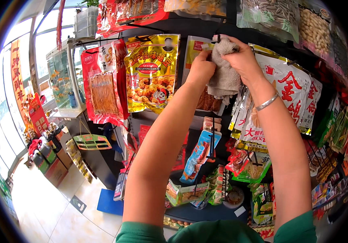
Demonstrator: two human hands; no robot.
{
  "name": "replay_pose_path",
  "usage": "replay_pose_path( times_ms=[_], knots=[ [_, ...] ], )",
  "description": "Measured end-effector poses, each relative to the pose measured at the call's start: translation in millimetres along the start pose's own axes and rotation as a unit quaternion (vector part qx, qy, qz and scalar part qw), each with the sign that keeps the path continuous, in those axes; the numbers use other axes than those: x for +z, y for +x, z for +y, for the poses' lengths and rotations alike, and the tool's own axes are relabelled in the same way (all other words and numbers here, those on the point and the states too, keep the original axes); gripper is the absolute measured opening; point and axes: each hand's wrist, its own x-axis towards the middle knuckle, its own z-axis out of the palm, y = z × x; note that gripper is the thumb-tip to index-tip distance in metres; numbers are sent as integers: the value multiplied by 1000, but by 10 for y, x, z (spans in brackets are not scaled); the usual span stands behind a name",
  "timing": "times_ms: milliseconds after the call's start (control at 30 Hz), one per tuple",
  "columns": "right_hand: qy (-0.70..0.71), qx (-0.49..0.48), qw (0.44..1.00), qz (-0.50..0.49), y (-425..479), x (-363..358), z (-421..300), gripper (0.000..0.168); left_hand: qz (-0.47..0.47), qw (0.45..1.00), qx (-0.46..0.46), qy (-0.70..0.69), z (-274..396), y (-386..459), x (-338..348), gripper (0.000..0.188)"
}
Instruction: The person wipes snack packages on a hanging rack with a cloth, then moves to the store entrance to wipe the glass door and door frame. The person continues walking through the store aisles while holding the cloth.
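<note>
A grey-beige cloth is bunched in my right hand, beside the tip of a black display hook. Its folded lower end hangs over a snack bag with a clear window and brown contents. My left hand has its fingers curled against this bag's upper part, close to the cloth's left side. Whether those fingers pinch the bag or the cloth, I cannot tell. A silver bangle circles my right wrist. White sunflower-seed bags hang just right of my right hand.
A yellow snack bag and red snack packs hang to the left. Below, between my forearms, a blue packet hangs from a hook above a dark shelf. A fish tank stands far left, near boxes on the tiled floor.
</note>
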Motion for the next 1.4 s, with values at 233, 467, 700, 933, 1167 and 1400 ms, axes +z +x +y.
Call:
replay_pose_path(
  times_ms=[233,467,700,933,1167,1400],
  knots=[
    [-38,-129,991,30,-235,-1,-136,47,-40,997,-24,-69,172,-220,50,46],
    [-157,-269,950,14,-730,63,-318,46,-65,997,-18,-42,355,-642,6,44],
    [-122,-128,984,-11,-1134,128,-200,58,-33,993,-101,-49,406,-1338,-119,45],
    [232,127,958,-115,-1522,264,139,42,14,985,-154,82,270,-1616,-299,46],
    [401,175,899,31,-1359,272,211,39,121,842,184,492,379,-1138,-617,50],
    [254,48,962,89,-1110,523,-197,29,205,693,147,675,416,-463,-1014,52]
  ],
)
